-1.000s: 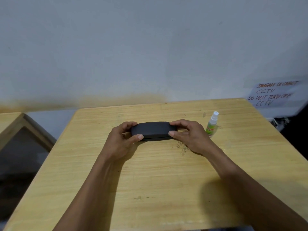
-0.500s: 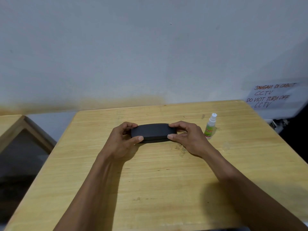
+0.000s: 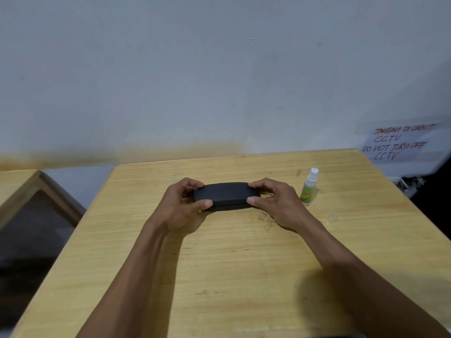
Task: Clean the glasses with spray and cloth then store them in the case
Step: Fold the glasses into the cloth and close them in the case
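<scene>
Two hands worked the same object in the head view: the left hand (image 3: 181, 207) and the right hand (image 3: 275, 203) each pinched one end of a black glasses case (image 3: 225, 195), thumb on the near edge and fingers curled over the far side. The case lay lengthwise near the middle of the wooden desk (image 3: 219, 276), closed, with a thin seam visible along its front. No glasses and no cloth showed anywhere (whether they sat inside the case could not be told). A small spray bottle (image 3: 308, 189) stood upright just beside the right hand, toward the desk's right edge.

Judging from the closed lid, the step in hand was probably prying the case open, or pressing it closed. If it was being opened, a stiff hinge could give suddenly, and the right hand could jerk outward into the bottle and tip it. A sudden pop could also spill whatever lay inside onto the desk.

On the bottle, a green label carried red lettering too blurred to read. A paper notice (image 3: 400, 142) on the wall at right read "JANGAN DI CABUT CCTV DO NOT TURN OFF CCTV" in red handwriting. Faint pencilled letters marked the desk below the right hand, not legible.
</scene>
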Tool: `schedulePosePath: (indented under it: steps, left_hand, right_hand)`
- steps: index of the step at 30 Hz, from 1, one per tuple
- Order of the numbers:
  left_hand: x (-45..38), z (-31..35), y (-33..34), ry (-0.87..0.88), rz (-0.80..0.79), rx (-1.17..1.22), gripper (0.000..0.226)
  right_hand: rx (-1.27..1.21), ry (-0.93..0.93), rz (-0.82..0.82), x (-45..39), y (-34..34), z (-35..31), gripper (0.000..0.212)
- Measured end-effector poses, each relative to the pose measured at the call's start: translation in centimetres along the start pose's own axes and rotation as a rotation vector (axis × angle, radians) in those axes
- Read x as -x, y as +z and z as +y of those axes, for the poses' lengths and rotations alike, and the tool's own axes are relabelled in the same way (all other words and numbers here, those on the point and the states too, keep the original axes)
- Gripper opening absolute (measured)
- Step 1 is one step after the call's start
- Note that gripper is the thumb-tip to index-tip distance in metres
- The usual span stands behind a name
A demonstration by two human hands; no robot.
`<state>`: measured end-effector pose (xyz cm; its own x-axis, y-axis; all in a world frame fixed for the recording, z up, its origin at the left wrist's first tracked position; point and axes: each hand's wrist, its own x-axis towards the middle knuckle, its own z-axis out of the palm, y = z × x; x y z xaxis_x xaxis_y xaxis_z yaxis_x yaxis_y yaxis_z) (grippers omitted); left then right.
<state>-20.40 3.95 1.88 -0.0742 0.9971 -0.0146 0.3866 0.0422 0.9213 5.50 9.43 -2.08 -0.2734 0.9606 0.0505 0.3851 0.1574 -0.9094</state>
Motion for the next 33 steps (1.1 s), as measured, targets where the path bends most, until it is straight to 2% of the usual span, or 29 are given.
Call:
schedulePosePath:
  steps: [10,13,16,21,27,33]
  left_hand:
    - [-0.2,0.0,0.0,-0.002,-0.007,0.006,0.043]
    - [-0.2,-0.1,-0.1,-0.002,-0.013,0.000,0.043]
    - [-0.1,0.0,-0.2,-0.001,-0.023,-0.005,0.046]
    - [0.4,0.1,-0.1,0.010,-0.029,0.000,0.055]
    - [0.9,0.6,0.6,0.021,-0.044,0.068,0.054]
    - [0.6,0.3,0.3,0.021,-0.032,0.032,0.055]
  right_hand:
    - [0.024,-0.021,-0.003,0.0,-0.1,-0.1,0.035]
    - [0.091,-0.026,-0.023,0.2,-0.2,-0.3,0.047]
    - [0.198,-0.134,-0.055,0.0,0.6,-0.9,0.060]
    - [0.395,-0.239,-0.067,-1.0,1.4,-1.6,0.050]
    - [0.427,-0.216,-0.056,-1.0,1.4,-1.1,0.045]
    - [0.427,-0.216,-0.050,-1.1,1.6,-1.0,0.044]
